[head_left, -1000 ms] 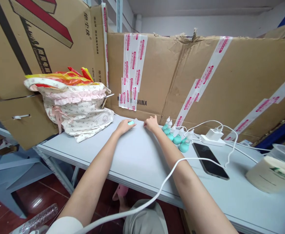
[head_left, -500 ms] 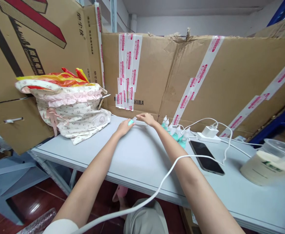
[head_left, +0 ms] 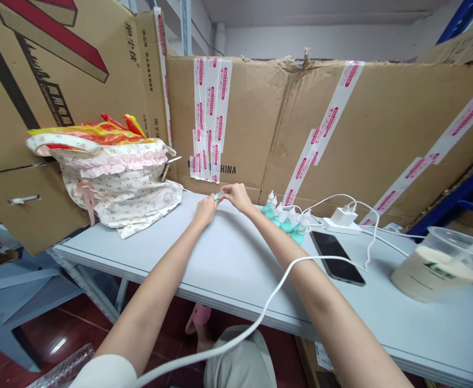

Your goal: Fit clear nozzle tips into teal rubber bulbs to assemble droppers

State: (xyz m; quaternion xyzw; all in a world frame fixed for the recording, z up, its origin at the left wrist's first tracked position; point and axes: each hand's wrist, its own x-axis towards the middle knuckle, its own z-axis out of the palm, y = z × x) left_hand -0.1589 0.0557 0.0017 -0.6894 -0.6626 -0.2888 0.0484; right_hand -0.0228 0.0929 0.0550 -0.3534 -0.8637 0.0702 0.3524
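Note:
My left hand [head_left: 206,209] is closed around a small teal bottle [head_left: 217,196] above the back of the table. Only a bit of the bottle's teal body shows between the fingers. At its pale, see-through tip, the fingers of my right hand [head_left: 237,197] are pinched together, close against the left hand. Just right of my right wrist stands a group of several teal squeeze bottles [head_left: 288,224] with frosted pointed nozzles, upright on the table.
A black phone [head_left: 336,257], a white charger [head_left: 343,216] with cables and a lidded drink cup [head_left: 432,269] occupy the table's right side. A floral cloth bag [head_left: 127,186] sits left. Cardboard [head_left: 252,118] walls the back. A white cable [head_left: 276,291] crosses above my right forearm.
My right hand has moved in closer to the left hand, and its fingers cover more of the bottle's tip. Less of the teal body shows. The view has shifted slightly.

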